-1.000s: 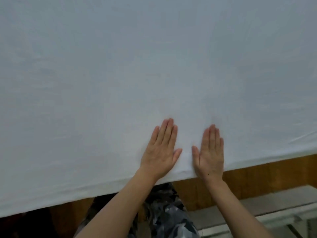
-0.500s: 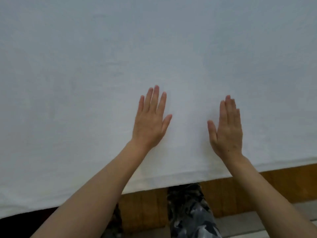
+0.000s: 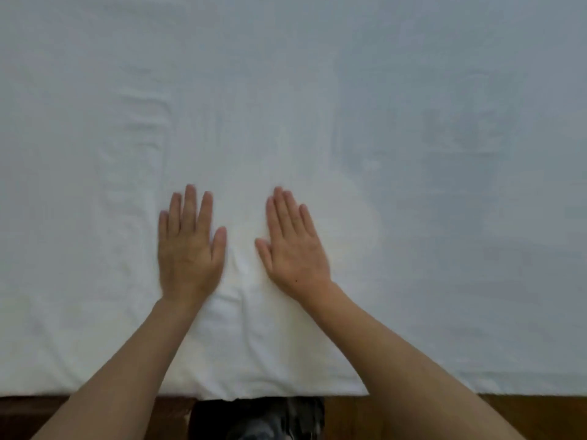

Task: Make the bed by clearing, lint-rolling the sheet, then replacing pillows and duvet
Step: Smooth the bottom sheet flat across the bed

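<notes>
A: Since half a second ago both hands have drawn closer together, and more of the sheet (image 3: 413,122) now fills the head view, its near edge lying lower in the picture.

B: How do the hands lie?

A: The left hand (image 3: 187,249) is flat on the cloth, palm down, fingers straight and close, pointing away toward the far side, thumb splayed to the right. The right hand (image 3: 293,247) is flat too, fingers straight and leaning slightly left as they point far, thumb out toward the left hand. Neither holds anything; both rest on the sheet, near each other but apart, with a small raised fold of cloth between them.

B: And the sheet itself?

A: White, spread over the bed, covering nearly everything in view. Its visible near edge runs left to right, roughly level, so the hands point across it. Where its long axis lies I cannot tell, since its other edges are out of view. Soft wrinkles show to the far left of the left hand.

B: Below the edge?

A: A brown wooden bed frame (image 3: 540,414) and, in the middle, a dark patterned trouser leg (image 3: 257,420).
</notes>
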`<state>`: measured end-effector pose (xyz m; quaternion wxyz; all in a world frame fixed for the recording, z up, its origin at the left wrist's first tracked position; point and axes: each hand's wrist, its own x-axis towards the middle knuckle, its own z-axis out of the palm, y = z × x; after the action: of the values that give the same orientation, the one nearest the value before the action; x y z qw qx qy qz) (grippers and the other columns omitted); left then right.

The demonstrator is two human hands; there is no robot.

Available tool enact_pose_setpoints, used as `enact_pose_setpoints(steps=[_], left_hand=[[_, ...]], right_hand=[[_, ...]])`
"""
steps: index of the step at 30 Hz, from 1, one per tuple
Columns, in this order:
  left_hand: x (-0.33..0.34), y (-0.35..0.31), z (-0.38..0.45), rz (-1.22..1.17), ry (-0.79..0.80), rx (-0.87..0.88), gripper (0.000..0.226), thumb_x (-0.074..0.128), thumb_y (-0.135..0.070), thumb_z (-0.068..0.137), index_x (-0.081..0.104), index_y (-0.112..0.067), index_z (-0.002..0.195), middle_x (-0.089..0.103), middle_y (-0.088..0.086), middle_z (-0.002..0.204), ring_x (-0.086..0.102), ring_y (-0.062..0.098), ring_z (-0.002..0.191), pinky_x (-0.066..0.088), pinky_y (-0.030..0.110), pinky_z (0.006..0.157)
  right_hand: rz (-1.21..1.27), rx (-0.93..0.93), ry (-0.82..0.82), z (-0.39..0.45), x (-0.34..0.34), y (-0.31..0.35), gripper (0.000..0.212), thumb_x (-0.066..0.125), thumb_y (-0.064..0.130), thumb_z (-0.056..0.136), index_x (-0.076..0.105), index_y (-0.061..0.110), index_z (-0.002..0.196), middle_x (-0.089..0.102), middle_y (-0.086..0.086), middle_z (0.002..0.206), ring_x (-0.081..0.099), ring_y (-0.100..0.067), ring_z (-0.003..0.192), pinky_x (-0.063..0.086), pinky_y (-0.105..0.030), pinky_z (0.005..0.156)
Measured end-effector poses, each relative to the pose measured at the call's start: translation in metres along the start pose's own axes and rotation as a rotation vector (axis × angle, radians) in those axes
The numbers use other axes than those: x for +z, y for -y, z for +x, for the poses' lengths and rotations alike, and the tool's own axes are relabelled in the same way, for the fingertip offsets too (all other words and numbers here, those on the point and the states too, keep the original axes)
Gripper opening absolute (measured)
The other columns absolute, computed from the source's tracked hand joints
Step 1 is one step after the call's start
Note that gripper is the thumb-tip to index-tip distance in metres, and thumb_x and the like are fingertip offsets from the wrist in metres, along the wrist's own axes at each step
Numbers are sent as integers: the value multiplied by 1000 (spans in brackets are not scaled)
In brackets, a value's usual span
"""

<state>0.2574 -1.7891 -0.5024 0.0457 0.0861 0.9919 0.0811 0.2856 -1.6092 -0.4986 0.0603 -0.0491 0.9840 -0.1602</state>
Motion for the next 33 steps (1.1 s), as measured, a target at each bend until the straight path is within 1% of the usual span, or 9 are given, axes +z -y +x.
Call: enact_pose_setpoints(steps=[3,7,11,14,17,21,27,30,33], left_hand=[[-11,57,-35,5,-30,-130,61,33,-38,97,32,-8,150,24,18,158,22,37,145,13,48,118],[-16,113,-74,2,-71,-290,61,30,-38,99,29,-6,151,22,21,158,21,40,145,9,47,119],[-23,123,-88,-6,-61,-372,62,31,-37,98,27,-6,151,21,20,158,19,41,145,4,42,118],[-30,107,-83,-57,-87,-485,62,32,-35,96,30,-1,148,23,21,157,19,39,145,6,48,118],[-31,72,-65,-106,-158,-447,58,35,-32,98,33,0,146,25,22,156,21,41,144,2,44,119],[-14,-13,-28,-169,-230,-184,50,37,-25,100,41,0,143,29,24,154,23,42,143,5,43,120],[13,-168,21,-257,-117,89,49,37,-27,100,43,-4,143,31,22,154,25,39,143,13,50,119],[19,-224,46,-236,-57,260,50,39,-28,99,44,-7,143,32,18,155,26,37,144,15,50,119],[27,-265,84,-212,-47,367,50,41,-29,98,44,-10,144,32,16,155,27,36,144,16,49,118]], right_hand=[[-4,-195,119,-22,24,75,65,34,38,97,25,-1,148,19,-16,157,12,-27,148,8,-40,120],[-78,-403,264,-58,50,136,61,29,38,99,24,4,150,10,-13,159,6,-26,148,8,-39,121],[-120,-448,355,-75,47,156,63,24,43,98,25,9,151,15,-9,160,6,-23,149,7,-38,121],[41,-484,269,-62,17,138,61,25,42,98,31,8,148,24,-9,158,15,-23,147,10,-37,120],[249,-295,72,-37,-16,82,54,34,33,101,35,3,145,29,-13,155,21,-24,145,14,-37,120],[197,12,-107,-23,-45,-47,52,32,31,102,34,-1,143,31,-16,153,22,-24,144,14,-36,120],[17,332,-154,-38,-93,-234,58,37,30,97,32,-3,144,30,-19,153,20,-25,143,5,-28,119],[-29,404,-172,-26,-116,-291,62,34,33,96,29,-3,146,26,-18,155,20,-29,145,5,-29,118],[-12,522,-219,-2,-136,-334,63,32,34,97,21,1,150,16,-14,159,10,-24,148,0,-26,118]])
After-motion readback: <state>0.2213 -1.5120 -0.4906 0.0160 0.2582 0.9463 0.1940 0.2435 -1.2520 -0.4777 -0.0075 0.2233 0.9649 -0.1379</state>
